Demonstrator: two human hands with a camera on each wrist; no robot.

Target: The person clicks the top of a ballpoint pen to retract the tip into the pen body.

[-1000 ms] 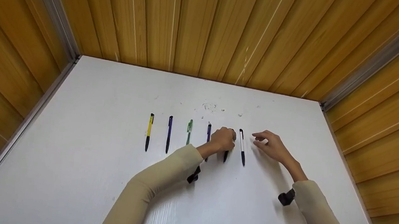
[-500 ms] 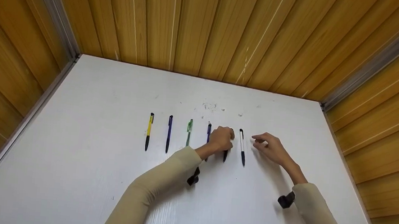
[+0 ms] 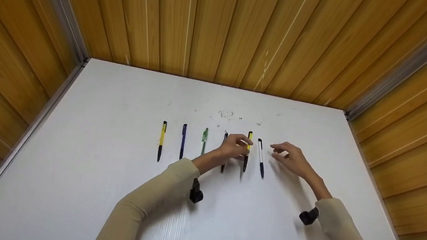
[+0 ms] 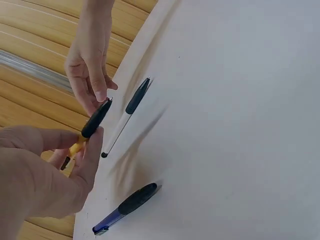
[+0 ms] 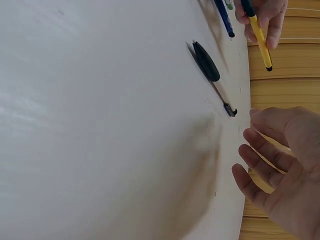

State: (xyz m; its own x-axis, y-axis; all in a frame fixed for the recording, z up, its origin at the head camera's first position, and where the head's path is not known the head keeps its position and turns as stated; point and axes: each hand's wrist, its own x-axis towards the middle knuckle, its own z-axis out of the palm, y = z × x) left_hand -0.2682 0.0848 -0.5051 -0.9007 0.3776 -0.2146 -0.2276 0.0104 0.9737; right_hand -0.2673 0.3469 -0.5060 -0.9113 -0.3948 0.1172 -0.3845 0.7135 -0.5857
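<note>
My left hand [image 3: 235, 147] pinches a yellow pen with a black grip [image 3: 246, 163] between thumb and fingers. The left wrist view shows that pen [image 4: 94, 122] raised off the table, its black grip end pointing away from the palm. Just right of it lies a white pen with a black grip [image 3: 260, 151]. My right hand [image 3: 289, 157] hovers to the right of the white pen, holding nothing; in the right wrist view its fingers [image 5: 265, 152] are spread and loosely bent. A blue pen [image 3: 223, 168] lies partly hidden beneath my left hand.
Further left on the white table [image 3: 89, 171] lie another yellow pen [image 3: 162, 138], a dark blue pen [image 3: 183, 140] and a green pen [image 3: 204, 136], spaced out in a row. Wood-patterned panels [image 3: 206, 30] rise along the table's back and sides.
My left hand has lifted the yellow pen off the table and turned, so the pen now shows beyond the fingers. The left forearm has shifted left; the right hand has stayed put.
</note>
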